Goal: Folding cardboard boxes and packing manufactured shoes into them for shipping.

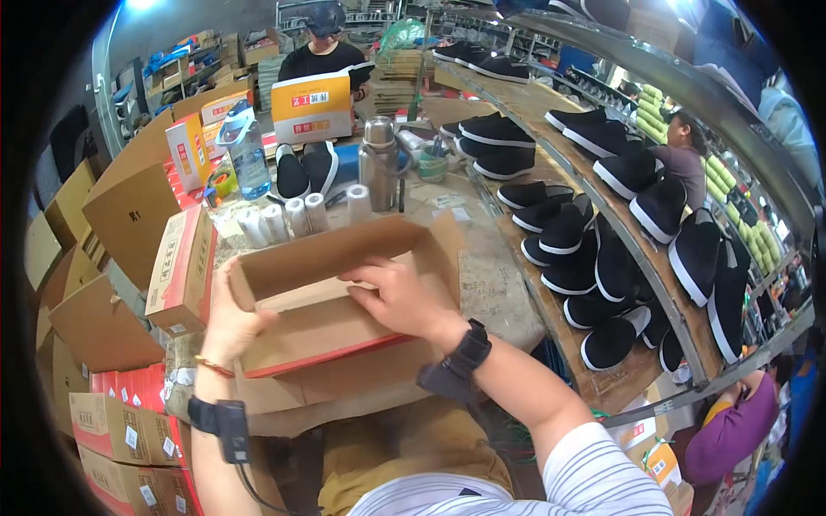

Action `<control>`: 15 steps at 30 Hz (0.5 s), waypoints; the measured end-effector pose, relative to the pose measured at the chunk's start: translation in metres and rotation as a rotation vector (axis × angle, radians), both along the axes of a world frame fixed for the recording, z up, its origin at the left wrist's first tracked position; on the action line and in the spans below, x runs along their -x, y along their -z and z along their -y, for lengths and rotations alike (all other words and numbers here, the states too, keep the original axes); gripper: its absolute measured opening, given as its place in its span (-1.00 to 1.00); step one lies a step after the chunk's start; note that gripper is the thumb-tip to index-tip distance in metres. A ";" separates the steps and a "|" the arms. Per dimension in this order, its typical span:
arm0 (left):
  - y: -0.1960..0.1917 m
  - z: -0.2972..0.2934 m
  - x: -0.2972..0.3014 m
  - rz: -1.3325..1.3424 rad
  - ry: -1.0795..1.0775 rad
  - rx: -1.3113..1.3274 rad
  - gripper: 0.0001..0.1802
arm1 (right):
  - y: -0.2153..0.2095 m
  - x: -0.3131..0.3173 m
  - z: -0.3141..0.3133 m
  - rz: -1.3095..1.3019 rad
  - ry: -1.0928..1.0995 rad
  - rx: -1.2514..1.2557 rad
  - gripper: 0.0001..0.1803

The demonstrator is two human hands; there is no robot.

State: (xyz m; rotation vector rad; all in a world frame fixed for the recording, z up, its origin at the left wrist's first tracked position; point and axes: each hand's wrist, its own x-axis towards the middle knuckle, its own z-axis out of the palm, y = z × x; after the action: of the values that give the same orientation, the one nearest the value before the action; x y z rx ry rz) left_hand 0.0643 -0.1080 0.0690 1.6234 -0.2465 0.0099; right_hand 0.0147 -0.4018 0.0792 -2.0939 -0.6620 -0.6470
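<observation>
An open brown cardboard shoebox [331, 258] with a red lower edge lies tilted in front of me at the table's near side. My left hand [234, 316] grips its left end wall, thumb on the inner side. Inside the box rests my right hand [403, 297], fingers stretched toward the back wall and thumb apart; it holds nothing that I can see. No shoes show in the box. A closed shoebox [182, 267] stands just left of my left hand. Several white rolls [295, 217] stand behind the open box.
A steel flask [379, 159], a plastic water bottle [247, 155] and a pair of black shoes [320, 168] occupy the table's far part. Racks of black shoes [594, 267] line the right. Stacked boxes [129, 430] fill the left. Across the table is a person [318, 58] behind a yellow-and-white box [311, 107].
</observation>
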 end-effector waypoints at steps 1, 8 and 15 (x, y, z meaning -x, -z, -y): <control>-0.011 0.028 0.016 0.186 -0.114 -0.336 -0.05 | -0.015 0.013 0.004 0.148 -0.006 0.013 -0.87; 0.000 0.044 0.016 0.475 -0.182 -0.429 -0.03 | -0.004 -0.008 0.099 0.141 0.414 -0.336 -0.76; -0.023 0.050 0.042 0.593 -0.160 -0.639 -0.36 | -0.021 0.008 0.096 -0.177 0.100 0.093 -0.38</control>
State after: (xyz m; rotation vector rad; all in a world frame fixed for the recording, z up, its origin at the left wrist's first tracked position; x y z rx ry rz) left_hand 0.0227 -0.1583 0.0923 2.2469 -0.6187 0.5938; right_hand 0.0068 -0.4974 0.1003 -2.2516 -0.4987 -0.4864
